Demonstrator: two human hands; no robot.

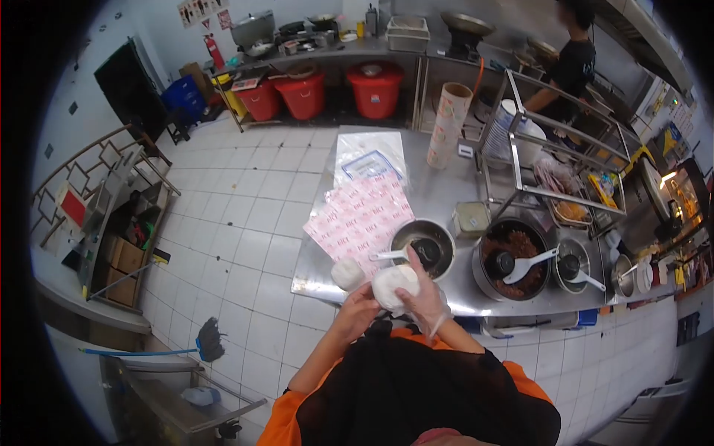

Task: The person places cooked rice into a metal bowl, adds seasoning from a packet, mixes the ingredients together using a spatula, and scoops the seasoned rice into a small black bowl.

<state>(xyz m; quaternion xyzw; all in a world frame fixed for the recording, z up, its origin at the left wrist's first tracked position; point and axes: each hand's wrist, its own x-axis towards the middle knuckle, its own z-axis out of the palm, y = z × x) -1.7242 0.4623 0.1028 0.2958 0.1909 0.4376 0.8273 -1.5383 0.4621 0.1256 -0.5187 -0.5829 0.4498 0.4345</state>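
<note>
Between my two hands is a round white bun-like piece (394, 288), held just over the front edge of the steel table (316, 276). My left hand (358, 311) is bare, its fingers wrapped round the lower left side. My right hand (427, 297), in a clear glove, curls round the right side. A second white piece (346, 274) sits on the table to the left, beside pink-printed paper sheets (361, 219). Behind my right hand stands a metal bowl (445, 262) with a white-handled scoop (388, 255).
To the right are a pot of brown filling (520, 239), a smaller bowl (587, 256) and a lidded container (471, 219). Further back stand a paper-printed roll (449, 125) and a metal rack (513, 195). A person in black (573, 68) is at the back right.
</note>
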